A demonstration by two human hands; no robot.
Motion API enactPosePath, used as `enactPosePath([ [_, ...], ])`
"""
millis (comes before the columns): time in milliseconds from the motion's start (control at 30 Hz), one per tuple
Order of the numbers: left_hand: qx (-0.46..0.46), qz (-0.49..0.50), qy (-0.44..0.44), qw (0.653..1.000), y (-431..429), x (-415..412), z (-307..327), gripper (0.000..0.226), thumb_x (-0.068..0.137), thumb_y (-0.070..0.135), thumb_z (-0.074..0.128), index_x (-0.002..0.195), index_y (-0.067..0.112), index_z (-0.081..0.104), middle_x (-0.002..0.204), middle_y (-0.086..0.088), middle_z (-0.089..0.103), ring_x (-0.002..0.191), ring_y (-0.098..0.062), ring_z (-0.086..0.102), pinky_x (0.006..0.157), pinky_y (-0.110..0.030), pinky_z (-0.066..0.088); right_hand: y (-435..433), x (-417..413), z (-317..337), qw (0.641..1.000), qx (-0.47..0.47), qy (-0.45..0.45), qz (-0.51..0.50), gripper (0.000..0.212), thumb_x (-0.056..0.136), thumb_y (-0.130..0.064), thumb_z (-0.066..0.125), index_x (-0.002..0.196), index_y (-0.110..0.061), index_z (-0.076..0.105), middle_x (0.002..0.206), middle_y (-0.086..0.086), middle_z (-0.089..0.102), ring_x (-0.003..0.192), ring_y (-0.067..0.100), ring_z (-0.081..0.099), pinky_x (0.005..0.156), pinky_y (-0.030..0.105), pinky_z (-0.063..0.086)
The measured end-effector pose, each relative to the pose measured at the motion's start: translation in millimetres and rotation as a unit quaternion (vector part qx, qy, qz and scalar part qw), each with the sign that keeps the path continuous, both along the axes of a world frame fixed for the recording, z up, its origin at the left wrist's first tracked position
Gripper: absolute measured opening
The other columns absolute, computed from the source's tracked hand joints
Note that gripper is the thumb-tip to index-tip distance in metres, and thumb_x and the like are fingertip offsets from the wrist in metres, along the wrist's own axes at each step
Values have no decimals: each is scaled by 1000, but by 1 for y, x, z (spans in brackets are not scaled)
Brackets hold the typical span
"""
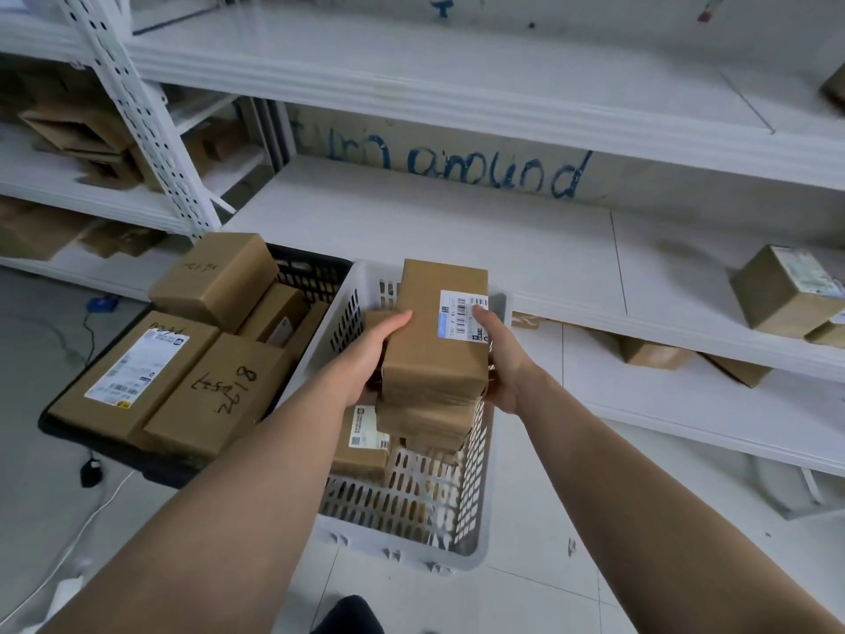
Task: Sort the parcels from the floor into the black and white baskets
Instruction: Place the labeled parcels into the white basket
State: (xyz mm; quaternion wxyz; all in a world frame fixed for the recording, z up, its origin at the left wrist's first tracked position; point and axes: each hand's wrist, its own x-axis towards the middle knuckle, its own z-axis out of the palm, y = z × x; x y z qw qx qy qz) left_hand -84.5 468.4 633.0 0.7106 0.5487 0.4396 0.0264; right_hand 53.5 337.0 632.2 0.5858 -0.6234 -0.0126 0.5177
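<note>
White metal shelving [411,231] fills the background, with a few brown boxes on its lower right shelf. In front of it on the tiled floor, the black perforated plastic basket [315,270] on the left is packed with brown cardboard parcels. The white perforated plastic basket [398,542] just beside it holds at least one labelled brown parcel [361,446] at the bottom. Above the white basket is the stack of brown cardboard parcels [434,345], clamped from both sides: the left hand [366,354] and the right hand [503,359] each have a thumb over the top box, the other fingers hidden behind the cardboard. The stack looks loose, the lower boxes slightly offset, so it should go down level, pressed evenly inward until its bottom box rests beside the labelled parcel. The thumbs are best released last, the right one now covering the white barcode label [462,313].
</note>
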Motion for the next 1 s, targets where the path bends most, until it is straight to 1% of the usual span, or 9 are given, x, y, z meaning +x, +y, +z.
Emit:
enactPosePath([
  [133, 2, 5, -12, 1000, 27, 20, -1, 38, 79, 61, 61, 101, 31, 69, 105, -2, 73, 108, -27, 63, 108, -48, 37, 26, 15, -2, 1000, 9, 11, -12, 53, 86, -59, 58, 117, -17, 66, 98, 6, 72, 84, 20, 68, 73, 32, 54],
  [267, -4, -1, -8, 1000, 62, 39, -7, 34, 84, 56, 58, 101, 29, 69, 105, -4, 73, 107, -27, 64, 105, -44, 40, 57, 27, -15, 999, 16, 33, -28, 54, 86, -60, 57, 114, -14, 68, 78, 2, 74, 67, 16, 70, 67, 29, 53],
  [367, -10, -3, 3, 1000, 92, 48, -13, 38, 83, 57, 58, 102, 26, 70, 104, -6, 73, 106, -27, 64, 103, -42, 43, 87, 31, -24, 999, -7, 25, -42, 64, 77, -64, 64, 116, -14, 68, 94, 7, 76, 92, 23, 70, 95, 38, 52],
  [433, -21, 0, 8, 1000, 112, 52, -18, 40, 84, 56, 57, 103, 24, 70, 104, -7, 73, 103, -27, 65, 96, -39, 46, 107, 34, -30, 999, -15, 20, -40, 68, 72, -66, 66, 117, -15, 67, 102, 8, 75, 101, 26, 69, 103, 42, 47],
  [533, -38, 2, 11, 999, 137, 54, -25, 34, 88, 52, 55, 99, 24, 69, 99, -6, 73, 94, -24, 65, 84, -35, 46, 134, 37, -40, 998, -15, 33, -53, 61, 77, -61, 67, 117, -14, 67, 99, 10, 76, 98, 26, 71, 99, 42, 51],
  [667, -66, 16, 3, 998, 161, 54, -36, 31, 89, 48, 54, 99, 22, 68, 99, -8, 72, 94, -25, 63, 91, -38, 45, 157, 37, -48, 998, -4, 36, -46, 40, 89, -52, 60, 102, -15, 67, 78, 2, 76, 74, 17, 72, 66, 28, 54],
  [833, -90, 1, -11, 996, 177, 55, -43, 30, 89, 46, 53, 98, 22, 68, 94, -7, 72, 92, -26, 64, 91, -40, 46, 168, 37, -46, 998, -11, 21, -52, 38, 92, -53, 55, 99, -17, 67, 67, -1, 74, 60, 13, 71, 54, 22, 53],
  [900, -92, -20, -6, 996, 177, 54, -42, 33, 88, 47, 55, 103, 21, 68, 97, -7, 73, 94, -26, 65, 91, -39, 46, 166, 36, -47, 998, -7, 26, -60, 42, 89, -54, 57, 100, -16, 69, 76, 2, 75, 68, 18, 72, 63, 25, 55],
  [1000, -95, -58, 9, 994, 175, 51, -37, 36, 87, 48, 57, 103, 19, 70, 100, -9, 73, 95, -28, 66, 89, -37, 48, 161, 28, -47, 997, -32, 8, -76, 60, 70, -63, 66, 106, -16, 72, 97, 8, 71, 90, 26, 63, 83, 35, 45],
])
